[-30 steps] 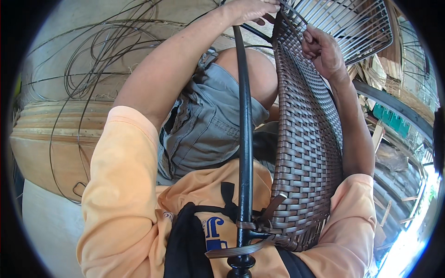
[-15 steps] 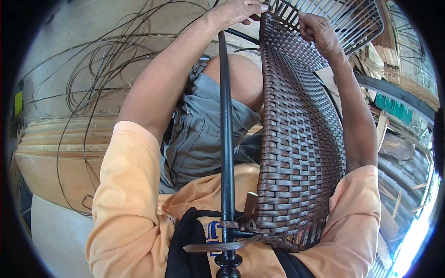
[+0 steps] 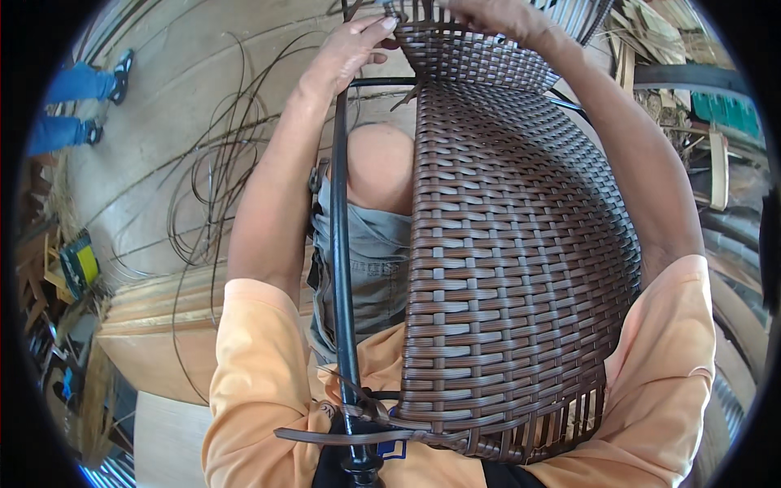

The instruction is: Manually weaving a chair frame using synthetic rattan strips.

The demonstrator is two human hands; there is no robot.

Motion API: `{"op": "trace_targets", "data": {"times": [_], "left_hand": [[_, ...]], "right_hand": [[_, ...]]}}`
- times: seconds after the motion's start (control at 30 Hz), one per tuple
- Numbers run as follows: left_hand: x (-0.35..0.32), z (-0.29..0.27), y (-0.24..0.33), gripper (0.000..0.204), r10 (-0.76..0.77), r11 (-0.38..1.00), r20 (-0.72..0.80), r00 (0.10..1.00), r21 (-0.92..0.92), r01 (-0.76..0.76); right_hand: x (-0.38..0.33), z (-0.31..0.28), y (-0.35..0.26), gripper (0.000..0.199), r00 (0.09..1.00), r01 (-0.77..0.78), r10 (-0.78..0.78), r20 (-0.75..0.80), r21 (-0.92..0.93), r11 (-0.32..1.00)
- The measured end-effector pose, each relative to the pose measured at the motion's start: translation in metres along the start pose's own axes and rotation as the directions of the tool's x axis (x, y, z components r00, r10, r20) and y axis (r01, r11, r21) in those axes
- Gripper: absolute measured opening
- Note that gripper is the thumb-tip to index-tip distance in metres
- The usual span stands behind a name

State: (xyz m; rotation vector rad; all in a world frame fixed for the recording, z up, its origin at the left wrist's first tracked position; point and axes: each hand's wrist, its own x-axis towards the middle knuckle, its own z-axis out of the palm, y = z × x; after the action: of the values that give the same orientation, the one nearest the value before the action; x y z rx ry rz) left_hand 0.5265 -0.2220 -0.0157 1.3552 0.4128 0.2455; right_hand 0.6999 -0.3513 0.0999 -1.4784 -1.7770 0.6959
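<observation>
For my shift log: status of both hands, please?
Left hand and right hand both at woven panel's top edge. Black frame tube alongside. Nothing blocking.

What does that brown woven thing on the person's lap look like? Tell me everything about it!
The woven panel is dark brown, made of flat, shiny strips that look like plastic wicker, crossed over and under in a tight basket pattern. It curves like a seat and lies along the person's lap, from the chest out past the knee. Loose strip ends stick out at the near edge. A black metal tube frames its left side. The left hand and right hand touch its far end, where weaving looks unfinished.
</observation>
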Motion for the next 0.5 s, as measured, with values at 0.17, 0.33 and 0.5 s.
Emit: {"op": "trace_targets", "data": {"times": [0.17, 0.33, 0.5], "left_hand": [[0.008, 0.003, 0.000, 0.042, -0.043, 0.998, -0.007, 0.999, -0.048, 0.042], [0.005, 0.000, 0.002, 0.065, -0.117, 0.971, 0.040, 0.992, -0.205, 0.123], [0.009, 0.006, 0.012, 0.060, -0.177, 0.955, -0.007, 0.984, -0.243, 0.170]], "right_hand": [[-0.008, -0.003, 0.025, 0.042, 0.972, -0.221, 0.206, -0.115, -0.135, 0.966], [-0.004, 0.011, 0.033, 0.044, 0.870, -0.488, 0.470, -0.149, -0.112, 0.866], [-0.007, 0.015, 0.039, 0.035, 0.869, -0.480, 0.455, -0.195, -0.100, 0.872]]}}
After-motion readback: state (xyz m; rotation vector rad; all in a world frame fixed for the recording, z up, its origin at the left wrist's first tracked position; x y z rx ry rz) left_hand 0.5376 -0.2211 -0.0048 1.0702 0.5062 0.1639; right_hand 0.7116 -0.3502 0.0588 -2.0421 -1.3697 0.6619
